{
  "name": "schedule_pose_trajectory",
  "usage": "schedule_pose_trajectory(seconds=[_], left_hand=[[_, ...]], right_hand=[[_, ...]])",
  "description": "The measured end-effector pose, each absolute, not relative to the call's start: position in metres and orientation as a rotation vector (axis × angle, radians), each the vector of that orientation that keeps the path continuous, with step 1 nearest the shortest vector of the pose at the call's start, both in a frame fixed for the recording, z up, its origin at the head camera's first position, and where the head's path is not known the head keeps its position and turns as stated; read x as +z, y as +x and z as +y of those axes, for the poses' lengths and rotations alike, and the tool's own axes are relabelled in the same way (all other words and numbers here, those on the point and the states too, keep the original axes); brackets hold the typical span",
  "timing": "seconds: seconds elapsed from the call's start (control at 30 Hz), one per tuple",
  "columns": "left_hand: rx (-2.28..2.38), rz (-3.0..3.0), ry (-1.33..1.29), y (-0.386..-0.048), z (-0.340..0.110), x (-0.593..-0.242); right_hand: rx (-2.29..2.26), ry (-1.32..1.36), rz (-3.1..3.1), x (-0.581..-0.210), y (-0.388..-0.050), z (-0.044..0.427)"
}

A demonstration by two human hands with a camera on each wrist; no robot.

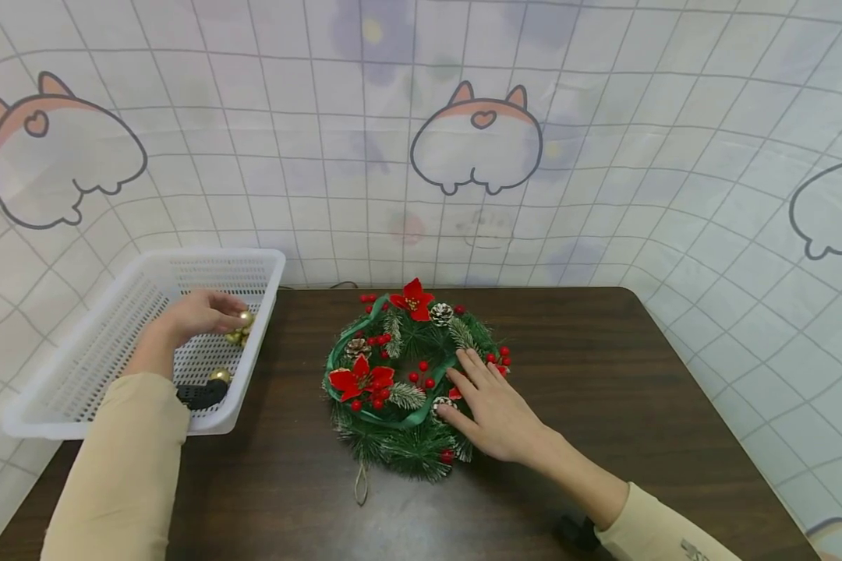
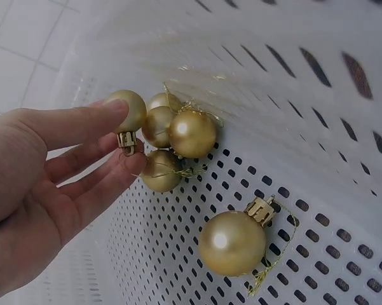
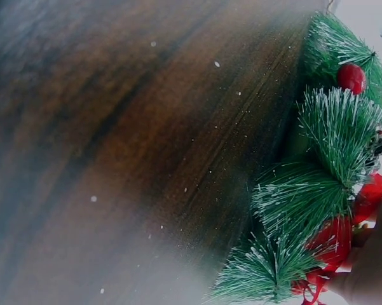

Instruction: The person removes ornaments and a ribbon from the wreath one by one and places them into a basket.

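My left hand is inside the white plastic basket. Its thumb and fingers pinch a small gold Christmas ball, cap downward in the left wrist view. Several more gold balls cluster just beyond the fingertips, and a single gold ball lies apart on the perforated basket floor. On the table, a green Christmas wreath bears red poinsettias, berries, pinecones and frosted sprigs. Across its top loops a green ribbon. My right hand rests on the wreath's right side, fingers extended.
The dark wooden table reaches back to a curtain printed with a grid and cartoon animals. A thin string loop sticks out from the wreath's front. Black items sit by both wrists.
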State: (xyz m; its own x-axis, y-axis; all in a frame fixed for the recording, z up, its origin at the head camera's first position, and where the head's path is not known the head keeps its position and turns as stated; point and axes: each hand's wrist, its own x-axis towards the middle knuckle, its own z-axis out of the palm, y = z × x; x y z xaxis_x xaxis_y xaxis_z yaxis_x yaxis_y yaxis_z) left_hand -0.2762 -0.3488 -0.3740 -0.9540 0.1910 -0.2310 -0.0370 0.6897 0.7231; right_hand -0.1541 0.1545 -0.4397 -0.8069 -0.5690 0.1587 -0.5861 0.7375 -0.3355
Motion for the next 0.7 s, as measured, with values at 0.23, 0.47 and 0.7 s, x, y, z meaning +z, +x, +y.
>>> schedule_pose_trajectory(seconds=[0.23, 0.47, 0.7], left_hand=[[1.118, 2.620, 0.074, -0.274, -0.347, -0.373], [1.165, 2.614, 0.060, -0.272, -0.352, -0.370], [1.186, 2.616, 0.089, -0.269, -0.354, -0.362]], right_hand=[[0.575, 0.965, -2.875, -0.440, -0.154, 0.154], [0.572, 0.964, -2.877, -0.440, -0.155, 0.154], [0.574, 0.961, -2.881, -0.441, -0.155, 0.154]])
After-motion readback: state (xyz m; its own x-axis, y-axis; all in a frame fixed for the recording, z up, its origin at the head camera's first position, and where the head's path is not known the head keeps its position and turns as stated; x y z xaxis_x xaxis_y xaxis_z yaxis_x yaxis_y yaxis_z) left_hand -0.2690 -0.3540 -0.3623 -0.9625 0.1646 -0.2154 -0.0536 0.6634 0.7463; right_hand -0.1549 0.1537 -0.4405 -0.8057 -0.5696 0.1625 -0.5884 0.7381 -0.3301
